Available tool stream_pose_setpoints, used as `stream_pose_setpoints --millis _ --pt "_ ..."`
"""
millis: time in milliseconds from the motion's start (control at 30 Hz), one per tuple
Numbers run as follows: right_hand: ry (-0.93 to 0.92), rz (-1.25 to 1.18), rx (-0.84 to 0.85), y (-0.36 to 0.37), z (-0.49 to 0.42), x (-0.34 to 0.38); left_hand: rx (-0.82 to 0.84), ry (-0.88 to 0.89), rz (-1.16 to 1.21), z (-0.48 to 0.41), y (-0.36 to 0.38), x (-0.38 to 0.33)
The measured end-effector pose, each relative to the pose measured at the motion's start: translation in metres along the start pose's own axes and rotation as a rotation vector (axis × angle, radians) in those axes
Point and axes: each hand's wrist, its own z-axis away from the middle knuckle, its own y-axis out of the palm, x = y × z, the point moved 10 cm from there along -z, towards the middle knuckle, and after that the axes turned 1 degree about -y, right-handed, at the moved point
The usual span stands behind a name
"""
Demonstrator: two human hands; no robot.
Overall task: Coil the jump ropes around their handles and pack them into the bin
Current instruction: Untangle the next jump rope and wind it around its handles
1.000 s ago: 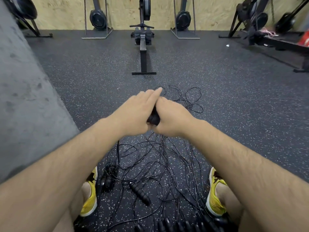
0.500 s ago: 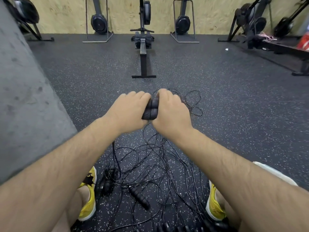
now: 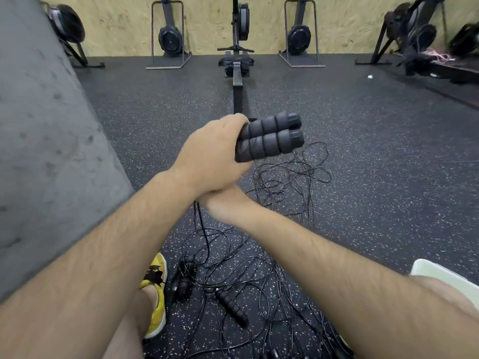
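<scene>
Two dark grey foam jump-rope handles lie side by side, and my left hand is shut on their near ends, holding them up over the floor. My right hand is tucked beneath my left wrist and mostly hidden, so its grip does not show. Thin black rope trails from the handles into a tangle on the floor. A loose black handle lies in the tangle between my feet, and another bundle of handles sits beside my left shoe.
A grey concrete wall rises on my left. A rowing machine stands straight ahead, with more machines along the wooden back wall. My yellow shoe is at lower left. A white object's edge shows at the right.
My right hand has let go of the handles and dropped under my left wrist. My left hand has turned, so the paired handles now point to the right.
</scene>
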Motion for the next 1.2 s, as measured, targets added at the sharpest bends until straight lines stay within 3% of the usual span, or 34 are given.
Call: stream_pose_setpoints --millis 133,300,400,533,667,1033,1200 --pt "0.016 0.052 0.105 -0.019 -0.004 -0.017 -0.003 -0.072 0.06 0.003 -0.012 0.025" --pt "-0.035 0.19 0.09 -0.08 -0.002 -0.019 0.098 -0.011 -0.019 0.008 -0.011 0.038" --pt "0.03 0.237 0.042 -0.117 0.006 -0.028 0.151 0.048 -0.145 0.009 -0.004 0.044" --pt "0.101 0.04 -0.095 -0.142 0.007 -0.029 0.189 0.101 -0.29 0.007 0.013 0.044" --pt "0.126 -0.002 -0.209 -0.143 0.017 -0.02 0.178 0.094 -0.337 0.002 0.017 0.043" --pt "-0.076 0.443 -0.367 -0.154 0.037 0.005 0.162 0.124 -0.369 0.008 0.029 0.034" --pt "-0.187 0.781 -0.267 -0.141 0.048 0.029 0.172 0.118 -0.355 0.009 0.035 0.037"
